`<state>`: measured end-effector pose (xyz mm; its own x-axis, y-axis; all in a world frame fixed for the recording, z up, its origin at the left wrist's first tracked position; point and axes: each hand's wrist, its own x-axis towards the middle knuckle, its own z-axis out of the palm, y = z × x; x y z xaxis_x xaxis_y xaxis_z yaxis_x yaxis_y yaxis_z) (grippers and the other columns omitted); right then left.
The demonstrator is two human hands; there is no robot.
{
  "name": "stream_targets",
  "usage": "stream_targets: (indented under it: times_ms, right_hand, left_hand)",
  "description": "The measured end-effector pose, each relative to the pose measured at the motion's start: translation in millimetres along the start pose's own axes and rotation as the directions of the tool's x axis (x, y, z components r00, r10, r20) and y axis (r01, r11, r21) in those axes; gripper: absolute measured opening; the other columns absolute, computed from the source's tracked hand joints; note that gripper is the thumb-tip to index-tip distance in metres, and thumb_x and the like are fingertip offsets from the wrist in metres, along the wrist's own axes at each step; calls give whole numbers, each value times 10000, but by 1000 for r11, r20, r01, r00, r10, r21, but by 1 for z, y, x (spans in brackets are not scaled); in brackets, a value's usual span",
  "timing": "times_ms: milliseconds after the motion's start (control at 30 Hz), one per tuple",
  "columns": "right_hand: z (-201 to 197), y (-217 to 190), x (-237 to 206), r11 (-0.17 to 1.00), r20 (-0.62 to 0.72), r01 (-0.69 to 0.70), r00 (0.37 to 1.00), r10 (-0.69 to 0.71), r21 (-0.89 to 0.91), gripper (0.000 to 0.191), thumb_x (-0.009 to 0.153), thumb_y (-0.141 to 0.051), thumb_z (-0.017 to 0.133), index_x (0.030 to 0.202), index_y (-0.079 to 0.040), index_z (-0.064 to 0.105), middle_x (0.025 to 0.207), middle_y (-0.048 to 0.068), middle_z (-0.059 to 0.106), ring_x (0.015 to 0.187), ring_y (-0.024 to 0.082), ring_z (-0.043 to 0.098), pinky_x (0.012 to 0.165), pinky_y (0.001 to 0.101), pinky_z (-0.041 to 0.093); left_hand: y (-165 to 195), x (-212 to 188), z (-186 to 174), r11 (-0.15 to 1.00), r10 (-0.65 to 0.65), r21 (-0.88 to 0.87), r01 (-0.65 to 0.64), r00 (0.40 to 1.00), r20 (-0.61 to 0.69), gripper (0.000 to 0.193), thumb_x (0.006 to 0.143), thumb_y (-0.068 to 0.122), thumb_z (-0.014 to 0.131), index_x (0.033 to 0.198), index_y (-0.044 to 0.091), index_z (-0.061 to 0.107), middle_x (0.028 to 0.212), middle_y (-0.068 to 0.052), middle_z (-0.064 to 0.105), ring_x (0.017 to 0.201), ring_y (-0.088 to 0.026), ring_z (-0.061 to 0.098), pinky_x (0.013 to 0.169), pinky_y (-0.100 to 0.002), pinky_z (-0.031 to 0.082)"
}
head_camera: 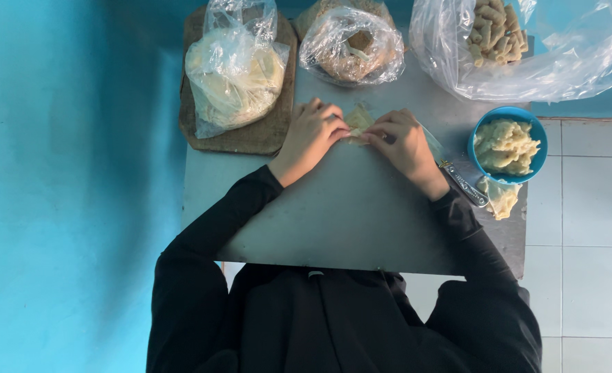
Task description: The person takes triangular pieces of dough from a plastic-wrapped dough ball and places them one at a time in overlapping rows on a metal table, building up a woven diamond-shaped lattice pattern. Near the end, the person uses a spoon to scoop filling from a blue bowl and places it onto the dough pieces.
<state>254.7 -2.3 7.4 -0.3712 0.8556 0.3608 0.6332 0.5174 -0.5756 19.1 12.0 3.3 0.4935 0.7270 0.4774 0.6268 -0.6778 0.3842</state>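
You are bent over a small grey metal table [347, 221] pushed against a blue wall [64, 173], white floor tiles [589, 228] to its right. Your left hand [311, 135] and right hand [402, 141] pinch a pale dough wrapper [358, 119] between curled fingers at the table's middle. The near half is bare; the far edge is crowded by plastic bags [237, 69], the right edge by a blue bowl of filling [507, 144].

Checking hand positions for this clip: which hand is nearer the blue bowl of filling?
Right. The right hand lies just left of the blue bowl; the left hand is farther off, beyond the wrapper.
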Motion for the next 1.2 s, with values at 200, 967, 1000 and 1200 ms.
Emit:
stream_targets:
  times_ms: [200, 967, 1000, 1200]
  right_hand:
    - [-9, -5, 13, 914, 156, -387, 917, 367, 126, 228, 832, -261, 863, 888, -55, 780, 835, 77, 703, 774, 193, 667, 711, 355, 517]
    - [-6, -11, 11, 990, 58, -139, 989, 138, 3, 151, 865, -180, 806, 985, -88, 800, 983, 84, 734, 880, 256, 656, 815, 383, 531]
    - [-7, -11, 14, 973, 107, -226, 969, 221, 38, 161, 868, -202, 800, 979, -86, 809, 965, 90, 741, 819, 239, 668, 774, 371, 537]
    - [-18, -9, 34, 929, 223, -369, 905, 363, -13, 257, 873, -314, 798, 930, -64, 809, 805, 104, 755, 758, 215, 732, 710, 359, 547]
  left_hand:
    - [0, 20, -1, 961, -254, -96, 259, 965, 66, 235, 778, 382, 844, 798, 149, 816, 945, 18, 697, 993, -271, 525, 862, -454, 349]
    - [9, 10, -4, 995, -72, 71, 73, 997, -15, 193, 900, 329, 783, 923, 137, 771, 990, 5, 654, 1068, -258, 520, 924, -466, 347]
    - [9, 12, -5, 995, -83, 56, 83, 997, -1, 196, 897, 330, 782, 902, 134, 778, 971, -2, 664, 1057, -261, 526, 919, -469, 347]
    - [1, 43, -17, 953, -274, -71, 294, 939, 206, 291, 775, 413, 838, 746, 125, 810, 728, -38, 724, 887, -279, 612, 827, -468, 312]
